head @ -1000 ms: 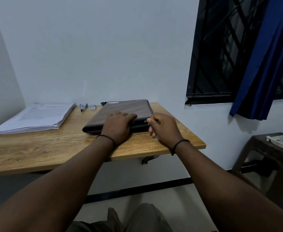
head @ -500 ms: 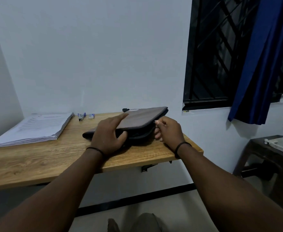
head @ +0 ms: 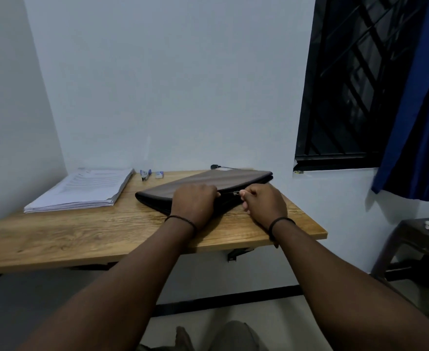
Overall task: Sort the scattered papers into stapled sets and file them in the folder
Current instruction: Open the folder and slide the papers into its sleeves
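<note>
A dark brown zippered folder (head: 223, 182) lies flat on the wooden desk (head: 81, 239), towards its right end. My left hand (head: 194, 202) grips the folder's near edge, fingers curled over the top. My right hand (head: 263, 203) pinches the small metal zipper pull (head: 235, 193) on that same edge, just right of my left hand. A thick stack of printed papers (head: 81, 190) rests at the desk's back left. A small blue stapler (head: 145, 174) and a little staple box (head: 159, 174) sit by the wall between the papers and the folder.
The desk is mounted against a white wall, with a corner wall at the left. A barred window (head: 355, 84) and a blue curtain (head: 418, 117) are at the right. A dark stool (head: 416, 239) holding a white object stands at the lower right. My knee (head: 208, 336) shows below.
The folder, lifted at its right end half a second ago, now lies flat. My left hand shifted onto its near edge, and my right hand pinches the zipper pull along that edge.
</note>
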